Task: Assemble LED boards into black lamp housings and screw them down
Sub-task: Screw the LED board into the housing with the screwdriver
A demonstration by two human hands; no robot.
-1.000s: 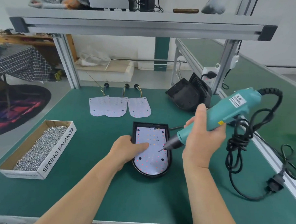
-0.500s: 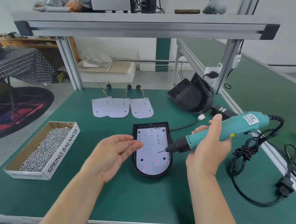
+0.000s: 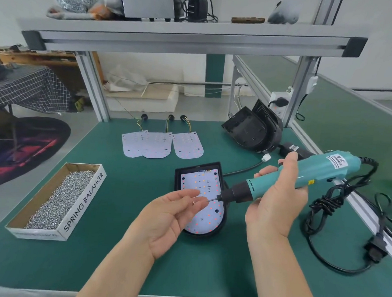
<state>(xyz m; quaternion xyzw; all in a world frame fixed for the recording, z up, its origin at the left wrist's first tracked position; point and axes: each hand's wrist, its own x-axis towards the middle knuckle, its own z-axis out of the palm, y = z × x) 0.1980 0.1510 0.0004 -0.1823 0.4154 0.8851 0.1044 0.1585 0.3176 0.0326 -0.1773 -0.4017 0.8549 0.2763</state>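
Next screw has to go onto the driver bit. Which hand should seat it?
Left. The left hand is palm-up with its fingertips right at the bit, seemingly pinching a small screw. The right hand is wrapped around the screwdriver, holding it over the LED board.

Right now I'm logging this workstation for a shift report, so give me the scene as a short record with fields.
bench: green mat
in work: black lamp housing with LED board seated inside
left hand: palm up, fingertips at the bit, a small screw apparently pinched there
right hand: gripping teal electric screwdriver, bit aimed left toward the left fingertips
screw supply: cardboard box of screws, marked SPRING BALANCER
waiting boards: three loose LED boards with wire leads, far side
spare housings: empty black housings, far right
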